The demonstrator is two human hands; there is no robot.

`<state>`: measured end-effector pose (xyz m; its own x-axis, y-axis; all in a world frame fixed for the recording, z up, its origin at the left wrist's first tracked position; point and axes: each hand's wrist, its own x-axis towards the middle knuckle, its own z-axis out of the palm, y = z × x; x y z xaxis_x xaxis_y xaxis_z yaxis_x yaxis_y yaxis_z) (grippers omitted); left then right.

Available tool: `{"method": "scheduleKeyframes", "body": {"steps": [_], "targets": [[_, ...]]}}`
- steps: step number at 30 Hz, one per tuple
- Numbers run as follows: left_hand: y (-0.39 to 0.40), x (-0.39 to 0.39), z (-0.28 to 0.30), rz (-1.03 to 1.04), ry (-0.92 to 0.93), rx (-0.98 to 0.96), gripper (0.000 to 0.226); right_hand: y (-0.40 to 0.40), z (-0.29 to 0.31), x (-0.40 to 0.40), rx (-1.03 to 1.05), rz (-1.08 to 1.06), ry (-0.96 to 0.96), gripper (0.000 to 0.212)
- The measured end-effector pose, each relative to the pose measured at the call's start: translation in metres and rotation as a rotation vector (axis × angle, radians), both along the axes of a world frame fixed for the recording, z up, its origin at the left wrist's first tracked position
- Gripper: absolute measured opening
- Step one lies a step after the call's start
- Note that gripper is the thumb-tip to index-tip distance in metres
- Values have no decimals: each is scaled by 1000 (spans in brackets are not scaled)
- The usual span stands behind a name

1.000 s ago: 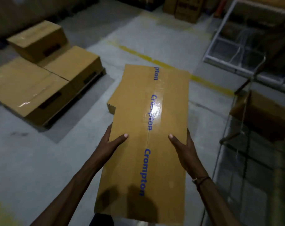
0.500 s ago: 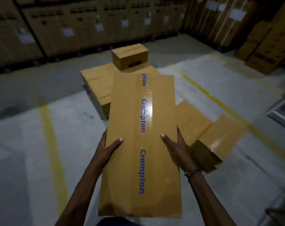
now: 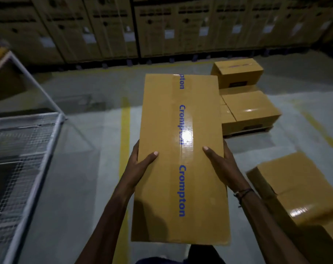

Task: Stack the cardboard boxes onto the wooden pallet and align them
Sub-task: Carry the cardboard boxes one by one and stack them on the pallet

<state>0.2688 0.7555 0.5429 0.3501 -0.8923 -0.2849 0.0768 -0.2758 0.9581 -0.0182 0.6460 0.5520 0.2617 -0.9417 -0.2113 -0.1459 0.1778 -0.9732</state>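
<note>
Both arms reach forward, the left hand [image 3: 141, 164] and right hand [image 3: 221, 162] clamping the long sides of a cardboard box [image 3: 181, 159], thumbs curled over its top. It is held above the floor [image 3: 76, 187], the stacked wooden pallet [image 3: 247, 132] beyond on the right.

Head camera looks forward and down, close over a carried box [image 3: 181, 159].

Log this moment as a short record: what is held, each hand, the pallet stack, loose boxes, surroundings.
held: long tan cardboard box with blue Crompton tape, flat, carried in the air
left hand: left hand grips the box's left edge, thumb on top
right hand: right hand grips the right edge, thumb on top
pallet stack: tan boxes on a low wooden pallet, one small box on top
loose: tan box on the floor, at right
surroundings: white wire-mesh cage at left
</note>
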Motion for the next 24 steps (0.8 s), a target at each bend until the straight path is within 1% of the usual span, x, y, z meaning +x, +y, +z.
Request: {"method": "scheduleKeyframes", "body": {"steps": [2,6,8,11,13,19,24], "targets": [[-21,21,-2,38,-3,-1,80,-34,-1,26,7,40,-16,86],[-78,56,-3,114,-20,-19,80,-113,-4,73,-29,109,-56,74],[-112,74,-2,151,-30,-26,79,-155,-3,97,-47,145,-67,79],[-164,103,4,198,-61,-39,87,-220,0,132,-72,202,-71,86],[-197,122,12,225,-82,-36,88,-260,4,155,-73,231,-71,85],[-283,180,31,298,-92,-51,81,-363,18,225,-76,283,-92,74],[-344,243,34,350,-70,-62,77,-439,20,302,-99,337,-55,79]]}}
